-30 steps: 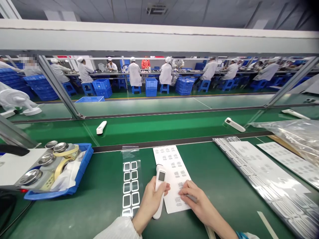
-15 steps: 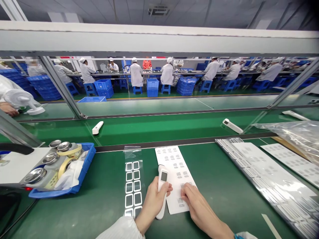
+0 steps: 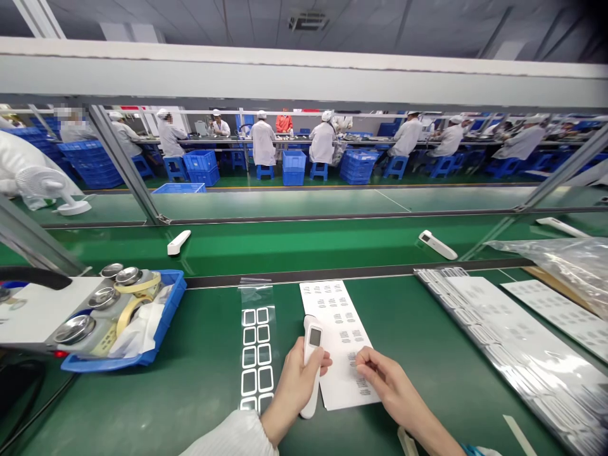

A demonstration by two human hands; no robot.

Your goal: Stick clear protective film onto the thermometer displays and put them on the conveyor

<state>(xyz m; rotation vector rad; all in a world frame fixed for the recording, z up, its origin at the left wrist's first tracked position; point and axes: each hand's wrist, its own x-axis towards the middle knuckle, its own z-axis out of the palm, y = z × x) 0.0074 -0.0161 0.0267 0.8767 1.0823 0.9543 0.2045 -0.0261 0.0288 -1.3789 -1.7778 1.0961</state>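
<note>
My left hand [image 3: 298, 383] is wrapped around a white handheld infrared thermometer [image 3: 312, 367], its small dark display facing up. The thermometer is tilted slightly over the left edge of a white label sheet [image 3: 327, 320] printed with rows of small grey text. At the sheet's lower right, my right hand [image 3: 387, 380] has thumb and forefinger pinched together close to the printed labels. Whatever sits between those fingertips is too small to make out. Left of my left hand lies a clear strip of white rounded frames [image 3: 256, 345], partly covered by my sleeve.
A blue tray [image 3: 161, 329] with metal-lidded containers and tape rolls sits left. Beyond the table edge, a green belt [image 3: 294, 247] carries white thermometers [image 3: 179, 242]. Stacked sheets [image 3: 517, 342] and clear plastic [image 3: 560, 259] lie right. Co-workers sit across the room.
My right hand has shifted a little to the right, still pinched. The thermometers on the belt have slid left. My left hand keeps its hold, and the view has moved slightly.
</note>
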